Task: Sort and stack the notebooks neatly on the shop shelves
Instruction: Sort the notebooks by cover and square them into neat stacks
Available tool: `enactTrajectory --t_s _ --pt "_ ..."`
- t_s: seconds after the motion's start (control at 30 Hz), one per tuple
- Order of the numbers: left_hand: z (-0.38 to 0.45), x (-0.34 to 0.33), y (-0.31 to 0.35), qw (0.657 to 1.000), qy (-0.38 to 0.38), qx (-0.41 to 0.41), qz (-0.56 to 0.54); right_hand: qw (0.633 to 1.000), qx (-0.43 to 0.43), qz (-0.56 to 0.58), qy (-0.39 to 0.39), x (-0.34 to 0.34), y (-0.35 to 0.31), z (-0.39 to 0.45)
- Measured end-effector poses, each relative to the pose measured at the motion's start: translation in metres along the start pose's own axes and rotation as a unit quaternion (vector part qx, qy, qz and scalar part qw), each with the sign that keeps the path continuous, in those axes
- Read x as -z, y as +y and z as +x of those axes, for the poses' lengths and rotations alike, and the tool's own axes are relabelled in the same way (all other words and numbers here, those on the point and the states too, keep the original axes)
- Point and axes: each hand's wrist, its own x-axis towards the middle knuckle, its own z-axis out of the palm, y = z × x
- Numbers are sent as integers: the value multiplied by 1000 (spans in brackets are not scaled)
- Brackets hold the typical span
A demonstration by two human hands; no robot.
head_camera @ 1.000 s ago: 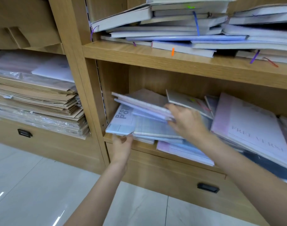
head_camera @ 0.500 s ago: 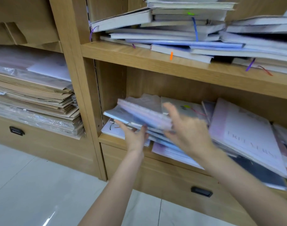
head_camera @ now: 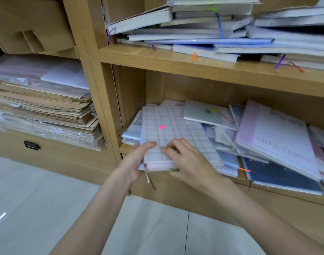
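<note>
Since half a second ago, the checked notebook stack [head_camera: 173, 133] has been squared at centre frame, gripped by the left hand [head_camera: 137, 162] and the right hand [head_camera: 187, 159]; stacking is advancing.

So the main thing here is a small stack of notebooks [head_camera: 176, 138] at the left end of the lower shelf [head_camera: 286, 197], topped by a pale pink grid-pattern one with a little hot-pink sticker on its cover. It lies flat, front edge hanging slightly past the shelf lip, a brown ribbon dangling below. Under it, a light blue notebook [head_camera: 133, 129] with dark lettering pokes out left. To the right is a messy heap: a white notebook [head_camera: 201, 112] with a yellow spot, a big tilted pink one [head_camera: 275, 137], and a dark blue one [head_camera: 279, 175] at the bottom. The upper shelf [head_camera: 194, 68] holds more untidy piles [head_camera: 212, 34].
</note>
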Motion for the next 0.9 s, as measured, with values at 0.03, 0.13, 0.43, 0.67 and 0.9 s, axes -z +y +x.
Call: enactTrajectory --t_s 0.03,0.13,0.43,0.67,0.9 --pt "-7 11 2 1000 -9 0 15 996 -28 60 -58 8 1 -4" --pt "-35 38 7 999 -41 -22 24 946 -259 182 -70 37 13 -26" --pt "-114 15 27 989 -117 -78 39 653 -434 604 -139 86 -23 -69" --pt "-141 -43 -13 977 -210 30 -9 633 -438 634 69 168 -8 -141" --pt "-118 -170 -56 966 -255 48 -7 516 -461 666 279 193 34 -232"
